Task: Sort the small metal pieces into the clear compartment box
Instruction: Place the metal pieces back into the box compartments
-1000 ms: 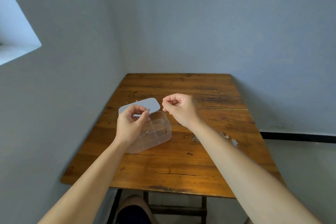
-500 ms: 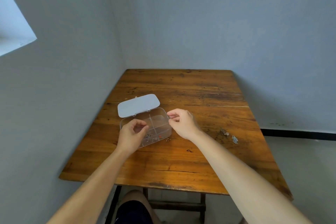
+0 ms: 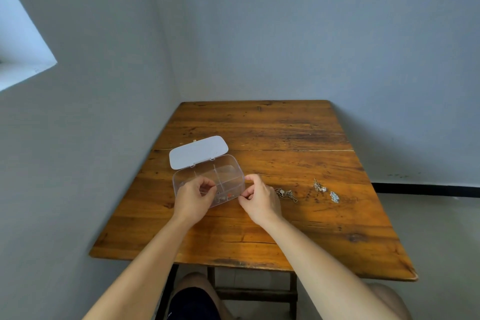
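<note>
The clear compartment box (image 3: 228,167) lies open on the left of the table, its white lid (image 3: 198,150) folded back. Small metal pieces (image 3: 225,196) lie in its near compartment. My left hand (image 3: 193,197) hovers at the box's near-left part with fingers curled in; whether it holds anything is hidden. My right hand (image 3: 259,199) is at the box's near-right corner, thumb and forefinger pinching the box's end wall. A thin chain (image 3: 286,193) lies just right of that hand. Two more metal pieces (image 3: 319,187) (image 3: 334,197) lie farther right.
The wooden table (image 3: 259,236) stands in a corner, with grey walls on the left and behind. Its near edge runs just above my knees (image 3: 194,296). A bright window opening (image 3: 18,54) is on the left wall.
Both hands came down from above the box. The left went to the near-left compartment, the right to the box's near-right corner. The view tilted down a little.
</note>
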Motion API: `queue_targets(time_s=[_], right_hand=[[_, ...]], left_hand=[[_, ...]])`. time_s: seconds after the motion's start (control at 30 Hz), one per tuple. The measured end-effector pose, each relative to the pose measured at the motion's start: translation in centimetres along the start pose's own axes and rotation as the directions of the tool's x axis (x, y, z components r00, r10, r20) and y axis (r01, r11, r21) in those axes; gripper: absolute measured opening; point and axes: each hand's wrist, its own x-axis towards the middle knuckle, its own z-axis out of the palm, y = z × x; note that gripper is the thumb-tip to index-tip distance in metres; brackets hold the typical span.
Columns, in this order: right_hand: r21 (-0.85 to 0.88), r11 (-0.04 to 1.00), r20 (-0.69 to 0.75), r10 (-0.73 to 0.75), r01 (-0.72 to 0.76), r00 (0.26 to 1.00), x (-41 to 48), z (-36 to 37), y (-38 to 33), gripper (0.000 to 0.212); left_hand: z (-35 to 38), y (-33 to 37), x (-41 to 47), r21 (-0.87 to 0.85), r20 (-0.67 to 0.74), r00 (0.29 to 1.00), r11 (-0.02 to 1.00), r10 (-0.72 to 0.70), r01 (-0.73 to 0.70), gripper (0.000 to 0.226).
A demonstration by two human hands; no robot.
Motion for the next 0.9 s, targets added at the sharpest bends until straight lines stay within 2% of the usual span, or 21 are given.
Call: queue_targets(time_s=[0.13, 0.3, 0.4, 0.53, 0.7, 0.8, 0.9], right_hand=[[0.103, 0.994, -0.010, -0.028, 0.029, 1.000, 0.3, -1.0, -0.1, 0.051], [0.246, 0.963, -0.096, -0.089, 0.111, 0.991, 1.5, -2.4, -1.7, 0.033], [0.237, 0.961, -0.115, -0.118, 0.143, 0.986, 2.3, -2.4, -2.6, 0.024], [0.222, 0.965, -0.098, -0.123, 0.142, 0.988, 2.3, -2.0, -2.3, 0.027], [0.223, 0.964, -0.118, -0.119, 0.143, 0.986, 1.4, -4.0, -0.2, 0.029], [0.183, 0.976, -0.131, -0.094, 0.117, 0.987, 1.0, -6.7, 2.3, 0.028], [0.101, 0.994, -0.169, -0.033, 0.051, 0.985, 0.5, -9.1, 5.9, 0.028]], left_hand=[[0.0, 0.0, 0.1, -0.005, -0.002, 1.000, 1.000, -0.011, 0.011, 0.010], [0.3, 0.0, 0.4, 0.008, -0.009, 1.000, 1.000, -0.014, 0.014, 0.011], [0.3, -0.1, 0.4, 0.012, -0.005, 1.000, 1.000, -0.029, 0.029, 0.011], [0.2, 0.0, 0.4, 0.009, 0.004, 0.999, 0.999, -0.033, 0.033, 0.011], [-0.2, 1.1, 1.2, -0.141, 0.102, 0.991, 0.985, -0.090, 0.104, 0.026], [0.6, 2.9, 1.1, -0.074, 0.025, 0.999, 0.996, 0.043, -0.041, 0.030], [2.9, 5.3, -0.1, -0.087, -0.029, 0.977, 0.973, 0.212, -0.214, 0.019]])
